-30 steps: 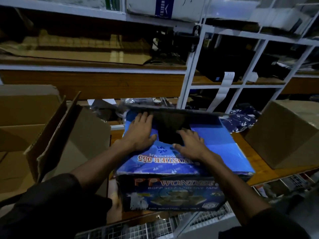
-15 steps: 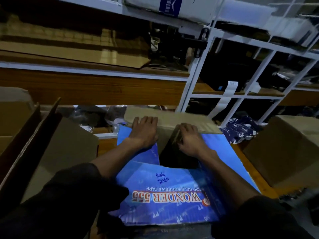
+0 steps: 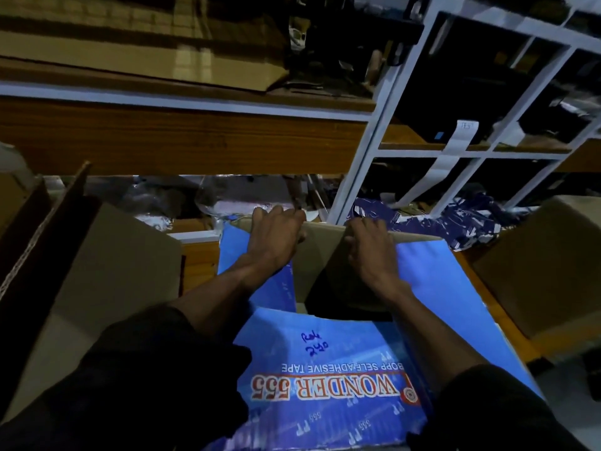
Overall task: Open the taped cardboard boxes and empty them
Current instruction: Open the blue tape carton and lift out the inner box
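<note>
Both hands, left hand (image 3: 276, 236) and right hand (image 3: 369, 245), grip the far brown flap of the blue printed cardboard box (image 3: 325, 379) at centre frame. Stiff corrugated board, probably light; hold flap edges.

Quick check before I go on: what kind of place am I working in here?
Likely a stockroom or warehouse packing area: white metal shelving, plain cardboard boxes on either side, and an opened blue tape carton.

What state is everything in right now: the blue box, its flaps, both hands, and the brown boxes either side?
Blue box: open, inside dark, contents not visible.
Far flap: folded back, brown inside showing.
Left hand: fingers curled over the far flap's edge.
Right hand: gripping the same edge.
Left brown box: flaps open.
Right brown box: closed.
</note>
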`<state>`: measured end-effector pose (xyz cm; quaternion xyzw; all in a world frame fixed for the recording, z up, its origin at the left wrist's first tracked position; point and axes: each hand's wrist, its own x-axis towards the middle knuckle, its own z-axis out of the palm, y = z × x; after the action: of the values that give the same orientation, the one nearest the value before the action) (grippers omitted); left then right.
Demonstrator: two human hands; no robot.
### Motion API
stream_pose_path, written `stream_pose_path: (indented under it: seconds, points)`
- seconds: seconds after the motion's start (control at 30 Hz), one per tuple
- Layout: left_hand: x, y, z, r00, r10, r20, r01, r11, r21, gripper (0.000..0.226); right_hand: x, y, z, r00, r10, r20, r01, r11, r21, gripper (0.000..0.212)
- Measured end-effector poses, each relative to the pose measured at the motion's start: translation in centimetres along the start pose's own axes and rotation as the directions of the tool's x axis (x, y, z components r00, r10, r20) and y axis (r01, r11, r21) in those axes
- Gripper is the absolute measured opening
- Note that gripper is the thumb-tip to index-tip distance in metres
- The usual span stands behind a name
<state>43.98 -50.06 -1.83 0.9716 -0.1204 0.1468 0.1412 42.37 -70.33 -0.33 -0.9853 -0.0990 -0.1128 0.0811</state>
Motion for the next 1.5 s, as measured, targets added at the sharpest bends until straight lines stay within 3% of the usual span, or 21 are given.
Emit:
stream_pose_path:
  seconds: [0.13, 0.23, 0.37, 0.47, 0.53, 0.6, 0.67, 0.77, 0.87, 1.0, 1.1, 1.27, 1.4, 1.5]
  points:
    - [-0.2, 0.1, 0.0, 0.999, -0.017, -0.030, 0.016, 0.999, -0.041, 0.021, -0.6, 0.1, 0.4, 0.999, -0.003, -0.040, 0.005, 0.999, 0.047, 0.040]
    - [-0.4, 0.2, -0.5, 1.000, -0.014, -0.019, 0.014, 0.999, -0.043, 0.020, -0.8, -0.5, -0.2, 1.000, 0.021, 0.004, -0.021, 1.000, -0.020, 0.039]
    - [-0.7, 0.3, -0.9, 0.999, 0.016, -0.044, -0.019, 0.998, -0.054, 0.009, -3.5, -3.0, -0.9, 0.998, 0.022, 0.051, -0.022, 1.000, 0.004, 0.064]
    - [-1.1, 0.6, -1.4, 0.999, 0.034, 0.009, -0.033, 0.993, -0.116, 0.023, -7.2, -5.0, -0.8, 1.000, -0.010, 0.019, 0.009, 0.997, 0.074, 0.040]
    - [-1.6, 0.8, -1.6, 0.997, 0.060, 0.049, -0.056, 0.996, -0.074, 0.040, -9.0, -5.7, -1.3, 0.986, 0.057, 0.157, -0.080, 0.986, 0.145, 0.028]
    - [-2.5, 1.9, -2.0, 0.991, 0.134, 0.015, -0.135, 0.990, 0.046, 0.050, -9.8, -5.2, -1.7, 0.930, 0.131, 0.343, -0.194, 0.969, 0.154, 0.035]
    - [-3.6, 4.0, -2.6, 0.977, 0.211, -0.018, -0.208, 0.973, 0.105, 0.046, -10.3, -4.4, -2.1, 0.897, 0.197, 0.396, -0.259, 0.960, 0.108, 0.046]
    - [-5.0, 7.6, -3.1, 0.976, 0.195, 0.095, -0.197, 0.980, 0.009, 0.036, -10.9, -4.1, -3.2, 0.907, 0.248, 0.340, -0.282, 0.958, 0.053, 0.053]
    - [-5.9, 10.0, -2.5, 0.965, 0.159, 0.210, -0.116, 0.972, -0.203, 0.020, -11.7, -3.8, -5.6, 0.950, 0.232, 0.211, -0.251, 0.965, 0.072, 0.053]
    - [-7.1, 13.9, -2.9, 0.963, 0.178, 0.203, -0.058, 0.871, -0.488, 0.016, -12.7, -1.0, -7.9, 0.975, 0.224, 0.001, -0.224, 0.974, 0.022, 0.063]
    - [-7.9, 17.9, -3.3, 0.955, 0.210, 0.211, -0.042, 0.799, -0.600, 0.026, -13.8, 2.0, -9.6, 0.964, 0.265, -0.035, -0.267, 0.963, -0.038, 0.065]
    - [-9.9, 23.9, -2.0, 0.931, 0.260, 0.257, -0.107, 0.866, -0.488, 0.032, -16.1, 7.3, -10.3, 0.898, 0.439, -0.003, -0.435, 0.890, -0.137, 0.066]
    - [-12.1, 26.8, -0.9, 0.916, 0.199, 0.349, -0.108, 0.958, -0.265, 0.043, -17.9, 9.8, -9.2, 0.844, 0.519, 0.135, -0.524, 0.852, 0.000, 0.050]
    - [-13.0, 27.4, 0.0, 0.907, 0.202, 0.369, -0.131, 0.969, -0.208, 0.044, -18.6, 10.5, -9.0, 0.829, 0.522, 0.202, -0.539, 0.841, 0.040, 0.035]
